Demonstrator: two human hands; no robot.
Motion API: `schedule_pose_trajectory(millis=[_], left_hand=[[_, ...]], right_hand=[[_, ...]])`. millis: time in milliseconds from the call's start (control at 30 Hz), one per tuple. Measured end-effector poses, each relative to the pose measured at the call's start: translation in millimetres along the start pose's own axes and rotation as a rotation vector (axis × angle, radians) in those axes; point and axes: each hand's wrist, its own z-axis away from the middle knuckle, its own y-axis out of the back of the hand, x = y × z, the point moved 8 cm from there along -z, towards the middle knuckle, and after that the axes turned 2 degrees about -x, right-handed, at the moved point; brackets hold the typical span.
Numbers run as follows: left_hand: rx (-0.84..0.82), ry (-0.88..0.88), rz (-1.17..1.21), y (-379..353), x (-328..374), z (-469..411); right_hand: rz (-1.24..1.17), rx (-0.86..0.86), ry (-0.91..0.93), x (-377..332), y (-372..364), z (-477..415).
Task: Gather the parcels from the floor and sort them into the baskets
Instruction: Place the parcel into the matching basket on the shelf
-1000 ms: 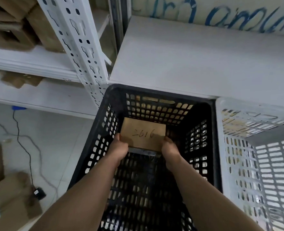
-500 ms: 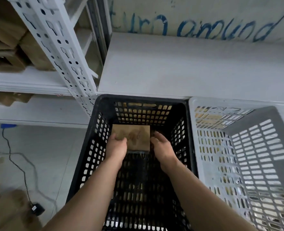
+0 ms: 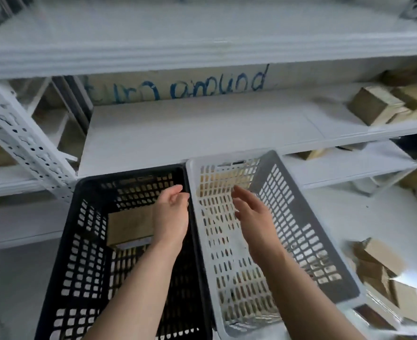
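Left hand (image 3: 171, 215) and right hand (image 3: 252, 213) loose, empty — parcel (image 3: 129, 227) (brown) in black basket (image 3: 129, 173)

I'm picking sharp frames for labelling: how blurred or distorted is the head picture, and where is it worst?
Head view: motion blur smears the upper shelf edge and the cardboard boxes at right, worst in the lower corner; black basket, white basket, left hand and right hand read clearly; wide lens bows the shelf lines; even light, no glare.

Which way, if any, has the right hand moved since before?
Yes: right hand left the parcel, moving right from black basket to over white basket.
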Motion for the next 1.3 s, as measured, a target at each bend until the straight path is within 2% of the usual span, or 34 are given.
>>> schedule_pose_trajectory(millis=[200, 467, 700, 800, 1000, 1300], left_hand=[[-0.230, -0.077, -0.049, -134.0, 13.9, 101.7], [-0.506, -0.017, -0.046, -330.8, -21.4, 267.0], [-0.692, 0.017, -0.148, -462.4, -57.2, 370.1], [-0.736, 0.044, -0.176, -509.1, -67.2, 397.2], [-0.721, 0.052, -0.161, -574.9, -69.7, 402.6], [-0.668, 0.076, -0.217, -722.0, -67.9, 365.2]], right_hand=[[-0.102, 0.187, -0.012, 14.5, 171.1, 56.2], [-0.109, 0.442, -0.074, 71.2, 408.7, 150.4], [-0.155, 0.650, -0.160, 118.4, 558.4, 223.4], [-0.197, 0.718, -0.183, 137.0, 611.3, 240.8], [-0.226, 0.773, -0.231, 157.4, 677.4, 235.6], [-0.240, 0.746, -0.299, 179.1, 796.5, 135.2]])
